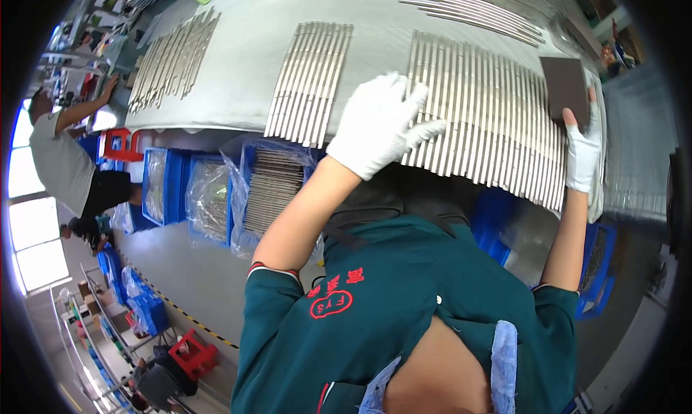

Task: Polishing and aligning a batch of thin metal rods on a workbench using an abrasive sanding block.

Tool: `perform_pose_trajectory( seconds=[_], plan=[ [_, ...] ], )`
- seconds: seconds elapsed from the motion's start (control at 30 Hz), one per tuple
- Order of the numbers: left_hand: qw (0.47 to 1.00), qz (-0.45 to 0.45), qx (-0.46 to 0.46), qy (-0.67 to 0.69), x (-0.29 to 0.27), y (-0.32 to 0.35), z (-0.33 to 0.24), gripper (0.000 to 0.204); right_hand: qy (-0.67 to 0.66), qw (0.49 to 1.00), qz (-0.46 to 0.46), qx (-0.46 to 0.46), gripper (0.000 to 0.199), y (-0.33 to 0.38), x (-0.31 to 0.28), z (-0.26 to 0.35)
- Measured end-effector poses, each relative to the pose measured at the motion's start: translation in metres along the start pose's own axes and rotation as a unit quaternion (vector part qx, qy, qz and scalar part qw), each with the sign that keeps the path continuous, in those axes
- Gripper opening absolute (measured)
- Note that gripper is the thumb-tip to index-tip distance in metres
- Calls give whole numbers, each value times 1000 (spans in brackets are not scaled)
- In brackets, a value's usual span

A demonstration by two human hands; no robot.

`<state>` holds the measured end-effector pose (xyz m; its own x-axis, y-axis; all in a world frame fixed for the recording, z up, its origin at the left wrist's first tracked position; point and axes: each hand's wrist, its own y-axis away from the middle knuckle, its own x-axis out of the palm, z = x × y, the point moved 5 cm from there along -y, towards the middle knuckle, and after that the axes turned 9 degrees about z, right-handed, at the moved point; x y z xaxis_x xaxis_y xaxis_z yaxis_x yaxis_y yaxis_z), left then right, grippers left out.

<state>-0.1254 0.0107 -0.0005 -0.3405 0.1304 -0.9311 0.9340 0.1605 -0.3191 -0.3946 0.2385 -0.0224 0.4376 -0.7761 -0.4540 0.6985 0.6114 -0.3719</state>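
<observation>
My left hand [382,122], gloved, lies loosely spread at the left edge of a wide row of metal rods [483,104]; I can't tell whether it presses on them. My right hand [581,151] grips a brown pad [564,86] at the row's right end. This row lies side by side, near ends in a slanting line, so I'd judge it mostly lined up. A narrower row [306,89] to its left looks fairly even too. The ragged row [176,60] at far left and the loose rods [476,14] across the table [245,75] look less even, so more seems left. Below, blue crates [174,187] hold more rods, and plastic wrap [205,197] partly covers them. Farther left, a co-worker [65,161] reaches toward the table.
</observation>
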Motion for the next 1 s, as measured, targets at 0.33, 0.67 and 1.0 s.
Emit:
perform_pose_trajectory(
  seconds=[0.33,0.67,1.0],
  plan=[
    [995,103,-16,-2,-18,33,18,98,16,997,-68,33,64,2,-19,-17],
    [984,159,-66,-34,-37,83,69,105,94,989,-109,-29,61,-43,-28,-11],
    [975,164,48,143,-18,59,18,100,-2,992,-124,-26,69,-70,-18,-45]
  ],
)
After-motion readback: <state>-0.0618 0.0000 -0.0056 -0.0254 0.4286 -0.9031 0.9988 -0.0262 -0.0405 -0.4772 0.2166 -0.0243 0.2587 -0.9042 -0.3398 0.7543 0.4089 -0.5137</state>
